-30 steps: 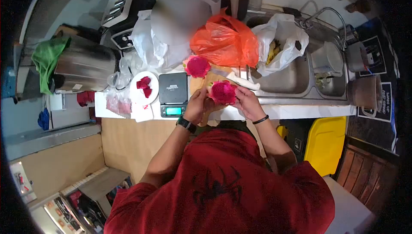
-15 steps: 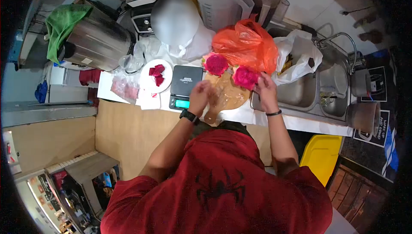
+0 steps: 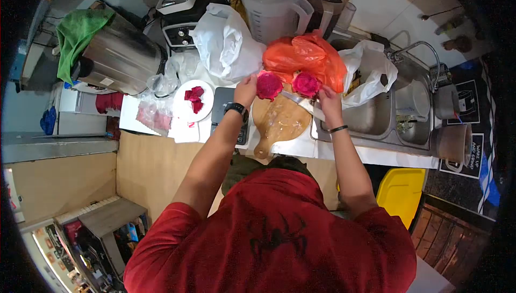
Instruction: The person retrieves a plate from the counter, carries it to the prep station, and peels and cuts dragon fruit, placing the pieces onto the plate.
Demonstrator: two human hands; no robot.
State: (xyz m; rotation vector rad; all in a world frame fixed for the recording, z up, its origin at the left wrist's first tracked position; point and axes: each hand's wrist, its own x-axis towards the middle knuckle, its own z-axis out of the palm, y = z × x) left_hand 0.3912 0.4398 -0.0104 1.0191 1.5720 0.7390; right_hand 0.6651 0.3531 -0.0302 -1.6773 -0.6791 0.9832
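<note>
Two pink dragon fruit halves lie cut side up along the far edge of the round wooden board (image 3: 281, 123). My left hand (image 3: 246, 91) has its fingers at the left side of the left half (image 3: 269, 85). At the right side of the right half (image 3: 306, 84) is my right hand (image 3: 329, 102), its fingers closed near the rind. A knife with a white handle (image 3: 310, 107) lies across the board, its blade below the right half. Under my left forearm the black scale (image 3: 222, 101) is partly hidden.
Left of the scale stands a white plate (image 3: 193, 101) with dark red pieces. Behind the board are an orange bag (image 3: 306, 56), a white bag (image 3: 226, 43) and a plastic pitcher (image 3: 270, 5). A sink (image 3: 368, 118) is at the right.
The right half has gone from between both hands onto the board's far edge. My left hand has moved forward to the left half. The knife is now in view on the board.
</note>
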